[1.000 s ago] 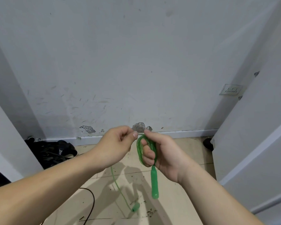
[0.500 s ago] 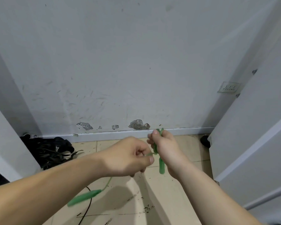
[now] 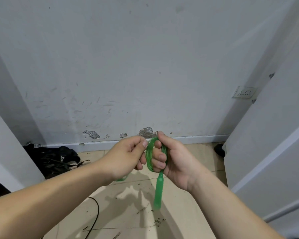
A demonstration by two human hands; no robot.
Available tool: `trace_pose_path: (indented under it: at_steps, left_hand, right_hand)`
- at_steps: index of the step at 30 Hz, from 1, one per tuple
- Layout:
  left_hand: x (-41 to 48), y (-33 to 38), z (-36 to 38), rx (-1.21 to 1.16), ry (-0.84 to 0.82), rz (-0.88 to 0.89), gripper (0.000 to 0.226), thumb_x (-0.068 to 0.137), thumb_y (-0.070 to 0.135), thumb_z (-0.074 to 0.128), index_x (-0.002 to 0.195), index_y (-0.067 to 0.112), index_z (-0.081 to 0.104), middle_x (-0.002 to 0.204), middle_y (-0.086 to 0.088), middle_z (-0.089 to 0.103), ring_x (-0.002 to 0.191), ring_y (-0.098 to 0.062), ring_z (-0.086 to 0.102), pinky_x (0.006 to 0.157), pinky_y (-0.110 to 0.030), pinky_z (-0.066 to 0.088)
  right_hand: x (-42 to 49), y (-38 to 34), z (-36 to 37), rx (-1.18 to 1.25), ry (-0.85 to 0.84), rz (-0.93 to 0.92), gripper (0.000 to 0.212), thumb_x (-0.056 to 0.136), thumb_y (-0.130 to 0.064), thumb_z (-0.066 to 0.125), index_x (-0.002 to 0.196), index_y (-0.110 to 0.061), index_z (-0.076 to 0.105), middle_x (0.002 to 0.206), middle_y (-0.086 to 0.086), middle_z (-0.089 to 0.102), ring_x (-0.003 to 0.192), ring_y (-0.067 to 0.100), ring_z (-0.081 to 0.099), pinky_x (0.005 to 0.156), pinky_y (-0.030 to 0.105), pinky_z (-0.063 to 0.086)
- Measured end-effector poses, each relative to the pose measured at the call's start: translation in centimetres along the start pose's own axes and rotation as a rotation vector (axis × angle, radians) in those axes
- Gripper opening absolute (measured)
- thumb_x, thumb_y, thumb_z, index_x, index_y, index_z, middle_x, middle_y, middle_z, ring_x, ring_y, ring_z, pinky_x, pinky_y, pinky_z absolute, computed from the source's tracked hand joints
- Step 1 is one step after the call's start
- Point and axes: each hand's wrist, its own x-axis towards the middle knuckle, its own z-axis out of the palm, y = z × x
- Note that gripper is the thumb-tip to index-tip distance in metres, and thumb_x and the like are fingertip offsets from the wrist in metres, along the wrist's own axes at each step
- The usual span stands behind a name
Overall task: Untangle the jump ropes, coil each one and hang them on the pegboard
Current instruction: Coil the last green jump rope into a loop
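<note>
Green jump rope [image 3: 149, 152] is sitting in a tight coil around the curled fingers [image 3: 160, 158] of the person's right hand [image 3: 178, 159], held mid-frame above the tiled floor [image 3: 128, 221], with one green handle [image 3: 158, 192] dangling straight down from the loops. Coiling of this rope is looking nearly finished: several turns are stacked on the hand, while a short green tail [image 3: 122, 178] is peeking out beneath the left wrist, suggesting a last length is waiting to be wound. Hanging is not yet done, and no pegboard is showing. The right hand is gripping the loops, its thumb pressing over the top. The left hand [image 3: 126, 156], touching the coil's side, is clenching with thumb against forefinger, pinching the strand where it feeds onto the coil. Beyond, a black heap [image 3: 53, 159] is lying against the scuffed wall [image 3: 145, 66], and a black cable [image 3: 95, 213] is crossing the floor.
</note>
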Motion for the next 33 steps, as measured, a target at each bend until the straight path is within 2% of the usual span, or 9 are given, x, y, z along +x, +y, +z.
trace_pose_path:
  at_steps: [3,9,11,13,15,17,19,24,33]
  left_hand:
    - [-0.3,-0.1,0.4,0.057,-0.071,-0.025,0.032,0.109,0.026,0.046,0.087,0.012,0.064,0.070,0.002,0.067,0.060,-0.016,0.060,0.070,-0.037,0.050]
    - [-0.8,0.4,1.4,0.031,-0.172,-0.096,0.035,0.110,0.024,0.043,0.082,0.016,0.062,0.066,-0.001,0.066,0.047,-0.016,0.051,0.050,-0.025,0.044]
    - [-0.6,-0.2,1.3,0.056,-0.175,-0.101,0.035,0.109,0.027,0.046,0.079,0.027,0.065,0.073,-0.006,0.068,0.049,-0.017,0.051,0.050,-0.025,0.045]
    - [-0.6,-0.5,1.4,0.111,-0.203,-0.106,0.033,0.108,0.029,0.049,0.080,0.030,0.067,0.075,-0.005,0.069,0.053,-0.017,0.054,0.053,-0.028,0.047]
    - [-0.6,-0.5,1.7,0.169,-0.235,-0.103,0.026,0.107,0.029,0.049,0.088,0.022,0.066,0.078,-0.002,0.071,0.058,-0.016,0.057,0.055,-0.028,0.048]
    - [-0.6,-0.3,1.8,0.181,-0.213,-0.106,0.026,0.107,0.031,0.048,0.099,0.014,0.067,0.082,0.000,0.072,0.061,-0.015,0.060,0.052,-0.024,0.045]
    - [-0.4,0.0,1.8,0.098,-0.189,-0.133,0.030,0.108,0.034,0.047,0.104,0.015,0.070,0.088,-0.003,0.075,0.063,-0.015,0.061,0.051,-0.025,0.041]
    - [-1.0,0.7,2.2,-0.013,-0.235,-0.143,0.033,0.110,0.039,0.040,0.108,0.018,0.065,0.092,-0.006,0.076,0.065,-0.021,0.062,0.051,-0.027,0.038]
    - [-1.0,0.7,2.7,-0.028,-0.201,-0.052,0.034,0.110,0.040,0.039,0.095,0.019,0.061,0.075,-0.001,0.067,0.058,-0.025,0.054,0.047,-0.029,0.041]
  right_hand:
    - [-0.1,-0.4,-0.1,0.135,0.034,-0.035,0.043,0.104,-0.046,0.048,0.069,-0.022,0.039,0.046,-0.003,0.026,0.038,0.013,0.024,0.049,0.029,0.020]
    - [-0.2,-0.6,-0.2,0.036,0.127,-0.080,0.054,0.096,-0.056,0.059,0.059,-0.024,0.035,0.047,-0.001,0.028,0.041,0.015,0.021,0.041,0.024,0.027]
    - [0.2,-0.6,-0.6,0.095,0.204,-0.094,0.045,0.099,-0.055,0.056,0.071,-0.022,0.040,0.054,0.002,0.052,0.042,0.017,0.037,0.041,0.024,0.035]
    - [0.5,-0.6,-1.0,0.138,0.200,-0.100,0.036,0.104,-0.050,0.048,0.084,-0.020,0.042,0.085,0.012,0.077,0.057,0.022,0.064,0.046,0.023,0.040]
    - [0.6,-0.4,-1.1,0.092,0.174,-0.108,0.032,0.108,-0.044,0.041,0.093,-0.016,0.045,0.102,0.018,0.078,0.076,0.026,0.074,0.051,0.025,0.046]
    - [0.7,-0.1,-1.0,-0.035,0.195,-0.133,0.040,0.109,-0.043,0.041,0.101,-0.006,0.056,0.093,0.013,0.079,0.068,0.024,0.070,0.053,0.026,0.050]
    - [0.9,0.1,-0.9,-0.058,0.219,-0.172,0.043,0.105,-0.046,0.050,0.088,-0.008,0.059,0.070,0.008,0.066,0.053,0.020,0.054,0.053,0.028,0.046]
    - [0.7,-0.3,-1.3,0.135,0.216,-0.173,0.053,0.093,-0.054,0.066,0.060,-0.025,0.036,0.053,0.000,0.024,0.047,0.016,0.021,0.046,0.027,0.025]
    - [0.3,-0.5,-0.5,0.101,0.160,-0.094,0.057,0.094,-0.050,0.067,0.051,-0.022,0.042,0.051,0.000,0.031,0.044,0.014,0.026,0.044,0.025,0.026]
